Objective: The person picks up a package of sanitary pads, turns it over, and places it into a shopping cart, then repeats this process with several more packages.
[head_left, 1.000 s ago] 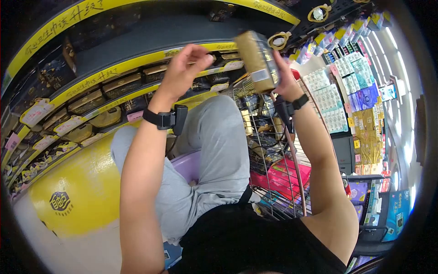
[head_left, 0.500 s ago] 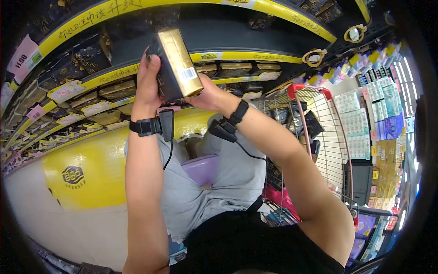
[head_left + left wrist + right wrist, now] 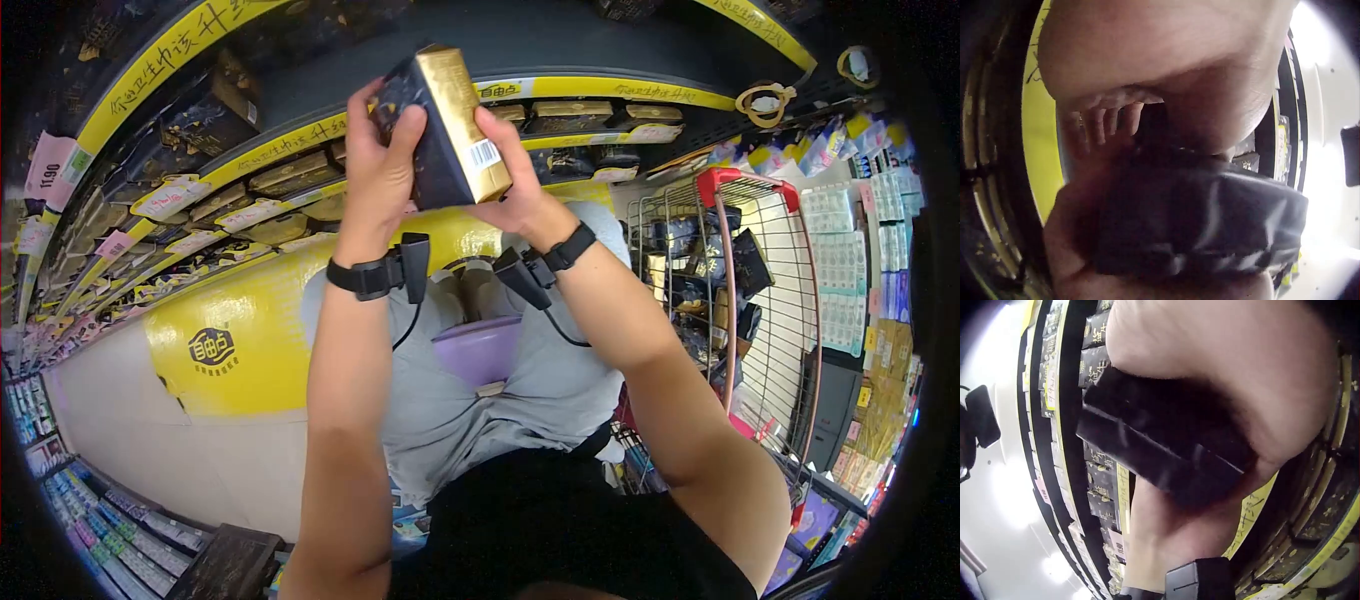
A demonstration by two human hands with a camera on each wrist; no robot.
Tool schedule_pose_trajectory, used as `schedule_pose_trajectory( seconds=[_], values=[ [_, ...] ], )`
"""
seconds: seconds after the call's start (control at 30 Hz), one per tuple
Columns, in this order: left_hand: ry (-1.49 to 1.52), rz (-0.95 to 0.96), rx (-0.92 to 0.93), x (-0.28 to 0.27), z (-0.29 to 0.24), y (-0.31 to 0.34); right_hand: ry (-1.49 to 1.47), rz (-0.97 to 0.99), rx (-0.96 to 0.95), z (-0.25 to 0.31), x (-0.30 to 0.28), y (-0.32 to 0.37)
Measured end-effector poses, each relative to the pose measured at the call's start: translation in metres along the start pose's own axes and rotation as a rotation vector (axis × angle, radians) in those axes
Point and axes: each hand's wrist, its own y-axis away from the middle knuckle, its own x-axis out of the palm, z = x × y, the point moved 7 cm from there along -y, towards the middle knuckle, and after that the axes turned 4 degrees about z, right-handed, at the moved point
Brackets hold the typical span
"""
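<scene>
A black pack of sanitary pads (image 3: pixel 467 125) with a gold side and a white barcode is up in front of the lowest shelves. My left hand (image 3: pixel 382 165) grips its dark left face, thumb toward me. On the other side my right hand (image 3: pixel 520 185) holds the gold side and lower corner, with the thumb along the gold. Seen from the left wrist, the wrapper (image 3: pixel 1204 215) looks dark and creased between the two hands. The right wrist view shows the pack's dark underside (image 3: pixel 1160 440) between both palms.
Shelves with yellow edge strips (image 3: pixel 290 145) hold rows of similar black and gold packs (image 3: pixel 215 108). To the right stands a wire shopping cart (image 3: pixel 775 290) with red corners, several dark packs inside. A lilac stool (image 3: pixel 480 350) is between the knees.
The right hand has brought the pack from over the cart to the front of the shelves. The left hand, bare at first, has taken hold of it too. The pack's tilt has changed slightly.
</scene>
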Motion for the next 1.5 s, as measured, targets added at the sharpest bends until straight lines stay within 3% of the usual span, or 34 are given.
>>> schedule_pose_trajectory(
  seconds=[0.03,0.17,0.3,0.4,0.67,1.23,1.5],
  values=[
    [-0.055,-0.044,-0.011,-0.001,0.003,-0.004,0.105,0.040,-0.079,0.007,-0.004,-0.005],
    [-0.306,-0.032,-0.004,0.009,0.010,-0.016,0.414,-0.172,-0.232,0.033,-0.026,-0.001],
    [-0.255,0.162,-0.052,0.034,0.022,-0.015,0.651,-0.281,-0.338,0.049,-0.057,0.000],
    [-0.315,0.181,0.034,0.037,0.026,-0.017,0.547,-0.241,-0.312,0.050,-0.057,0.004],
    [-0.260,0.156,-0.015,0.040,0.026,-0.021,0.119,-0.261,-0.230,0.049,-0.058,0.001],
    [-0.260,0.175,-0.123,0.030,0.024,-0.021,0.244,-0.291,-0.180,0.043,-0.058,-0.009],
    [-0.268,0.196,-0.092,0.030,0.025,-0.021,0.210,-0.273,-0.154,0.040,-0.064,-0.010]
  ],
)
